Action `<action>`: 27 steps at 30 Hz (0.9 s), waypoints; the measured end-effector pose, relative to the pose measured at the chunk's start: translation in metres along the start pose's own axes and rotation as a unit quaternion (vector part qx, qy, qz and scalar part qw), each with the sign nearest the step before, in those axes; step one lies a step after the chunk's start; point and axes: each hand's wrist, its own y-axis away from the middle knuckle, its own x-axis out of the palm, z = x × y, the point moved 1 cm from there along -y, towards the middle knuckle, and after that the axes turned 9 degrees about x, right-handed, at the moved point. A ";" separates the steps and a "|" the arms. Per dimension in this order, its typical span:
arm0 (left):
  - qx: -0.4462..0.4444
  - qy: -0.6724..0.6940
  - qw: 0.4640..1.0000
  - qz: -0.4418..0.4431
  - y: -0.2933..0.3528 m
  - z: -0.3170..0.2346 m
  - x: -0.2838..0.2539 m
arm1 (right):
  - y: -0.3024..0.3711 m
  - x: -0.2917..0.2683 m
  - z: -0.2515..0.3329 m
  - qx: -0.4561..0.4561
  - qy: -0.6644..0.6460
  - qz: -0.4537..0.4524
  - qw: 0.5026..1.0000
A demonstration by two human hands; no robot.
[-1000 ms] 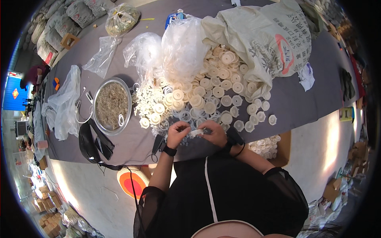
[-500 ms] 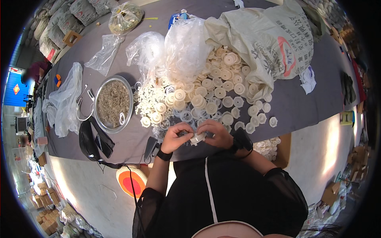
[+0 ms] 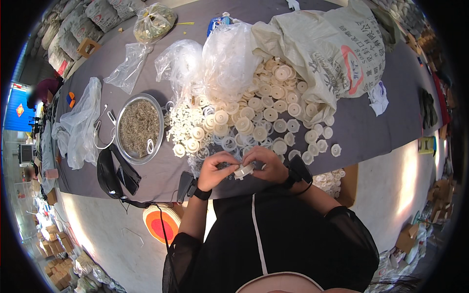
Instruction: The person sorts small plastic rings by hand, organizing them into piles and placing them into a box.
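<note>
Close to the table's front edge, my two hands meet around a round cream plastic cap (image 3: pixel 244 171). My left hand (image 3: pixel 218 168) pinches at its left side, thumb and forefinger together. From the other side my right hand (image 3: pixel 266 165) grips it with curled fingers. Any small part between the fingertips is too small to make out. Just beyond the hands lie clear plastic rings (image 3: pixel 229 143) and a heap of similar cream caps (image 3: pixel 244 124). Small cream pieces (image 3: pixel 188 117) are piled left of the caps.
A round metal tray (image 3: pixel 160 117) of small brownish parts stands left, beside a black pouch (image 3: pixel 108 171) and white cable. Clear plastic bags (image 3: pixel 229 58) and a large woven sack (image 3: pixel 317 53) lie behind the heap. A cardboard box (image 3: pixel 349 185) of caps sits below the table's edge.
Hardly anything differs. Both hands keep hold of the cap in nearly the same place, with slight shifts of the fingers and the left wrist.
</note>
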 end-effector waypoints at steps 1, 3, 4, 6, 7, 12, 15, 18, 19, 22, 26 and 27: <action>0.000 0.000 1.000 0.000 0.001 0.001 -0.001 | 0.000 0.000 0.000 -0.001 -0.003 0.004 1.000; 0.015 0.014 1.000 0.010 0.002 0.003 -0.003 | -0.001 0.000 0.000 -0.001 -0.006 0.007 1.000; 0.016 0.014 1.000 0.010 0.003 0.001 0.001 | -0.001 0.000 0.000 -0.002 0.007 0.002 1.000; 0.039 0.042 0.996 -0.072 0.003 -0.009 0.011 | -0.001 -0.001 -0.001 -0.002 0.019 -0.003 1.000; 0.039 0.042 0.996 -0.071 0.005 -0.013 0.012 | -0.002 -0.002 -0.001 -0.001 0.036 -0.008 0.999; 0.005 -0.053 0.998 -0.022 0.012 -0.013 0.012 | -0.001 -0.002 -0.005 -0.002 0.096 -0.014 0.995; 0.013 -0.094 0.995 -0.021 0.013 -0.016 0.012 | 0.001 -0.001 -0.003 -0.002 0.103 -0.017 0.994; 0.031 -0.140 0.989 -0.024 0.012 -0.022 0.014 | 0.002 0.001 -0.001 -0.027 0.124 -0.046 0.991; 0.031 -0.140 0.989 -0.023 0.012 -0.021 0.015 | 0.002 0.002 -0.001 -0.037 0.126 -0.060 0.990; 0.080 -0.170 0.982 -0.034 0.013 -0.020 0.017 | 0.001 0.002 -0.001 -0.054 0.120 -0.065 0.989; 0.105 -0.179 0.978 -0.033 0.013 -0.018 0.022 | 0.001 0.000 -0.002 -0.081 0.127 -0.053 0.987; 0.102 -0.166 0.980 -0.042 0.013 -0.016 0.023 | 0.001 0.000 -0.002 -0.081 0.127 -0.053 0.987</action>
